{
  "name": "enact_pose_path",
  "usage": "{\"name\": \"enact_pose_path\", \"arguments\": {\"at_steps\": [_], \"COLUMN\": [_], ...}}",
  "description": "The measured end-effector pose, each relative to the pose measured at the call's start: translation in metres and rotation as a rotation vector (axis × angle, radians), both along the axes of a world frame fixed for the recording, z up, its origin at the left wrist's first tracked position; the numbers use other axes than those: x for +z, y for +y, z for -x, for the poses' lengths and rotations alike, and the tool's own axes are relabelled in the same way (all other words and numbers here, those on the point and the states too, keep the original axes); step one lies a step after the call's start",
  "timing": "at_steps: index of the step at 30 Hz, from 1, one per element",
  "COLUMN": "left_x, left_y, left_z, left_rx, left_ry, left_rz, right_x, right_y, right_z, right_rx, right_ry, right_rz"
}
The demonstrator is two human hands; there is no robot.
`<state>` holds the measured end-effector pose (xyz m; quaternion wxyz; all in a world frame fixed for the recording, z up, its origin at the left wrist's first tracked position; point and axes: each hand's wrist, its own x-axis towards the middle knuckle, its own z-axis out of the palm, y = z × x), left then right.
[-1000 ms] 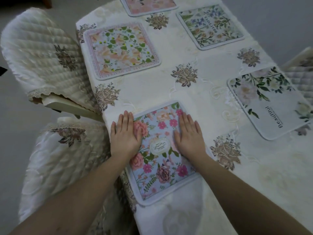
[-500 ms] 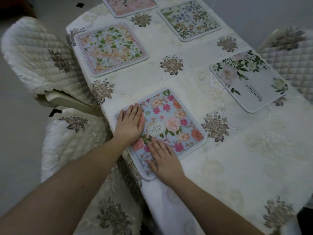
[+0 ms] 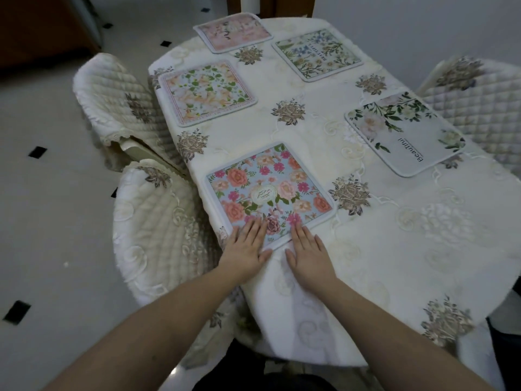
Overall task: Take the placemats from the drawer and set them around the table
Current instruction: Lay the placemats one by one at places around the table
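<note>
A blue placemat with pink and orange flowers (image 3: 267,190) lies flat near the table's left edge. My left hand (image 3: 245,246) rests flat on its near corner, fingers straight. My right hand (image 3: 308,253) lies flat beside it, fingertips on the mat's near edge, palm on the tablecloth. Several other placemats lie on the table: a peach and green one (image 3: 204,91), a pink one (image 3: 232,31), a green and blue floral one (image 3: 317,53) and a white one with "Beautiful" printed on it (image 3: 403,132).
The table wears a cream embroidered cloth (image 3: 394,235). Quilted cream chairs stand at the left (image 3: 118,105), near left (image 3: 158,235) and right (image 3: 476,100). The floor has white tiles with small black squares (image 3: 36,152).
Both hands have slid back from the middle of the blue mat to its near corner. The view has pulled back, so more of the table shows.
</note>
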<state>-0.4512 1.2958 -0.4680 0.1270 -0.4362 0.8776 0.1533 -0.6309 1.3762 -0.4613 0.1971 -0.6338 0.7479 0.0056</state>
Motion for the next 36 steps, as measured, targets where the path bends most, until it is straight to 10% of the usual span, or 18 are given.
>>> {"name": "enact_pose_path", "arguments": {"at_steps": [21,36], "left_x": [0.123,0.157], "left_y": [0.165,0.249], "left_z": [-0.062,-0.34], "left_rx": [0.231,0.553], "left_ry": [-0.142,-0.012], "left_rz": [0.211,0.469], "right_x": [0.113,0.15], "right_y": [0.109,0.115], "right_z": [-0.035,-0.303], "right_rx": [0.239,0.462], "right_ry": [0.012,0.016], "right_rz": [-0.017,0.408]}}
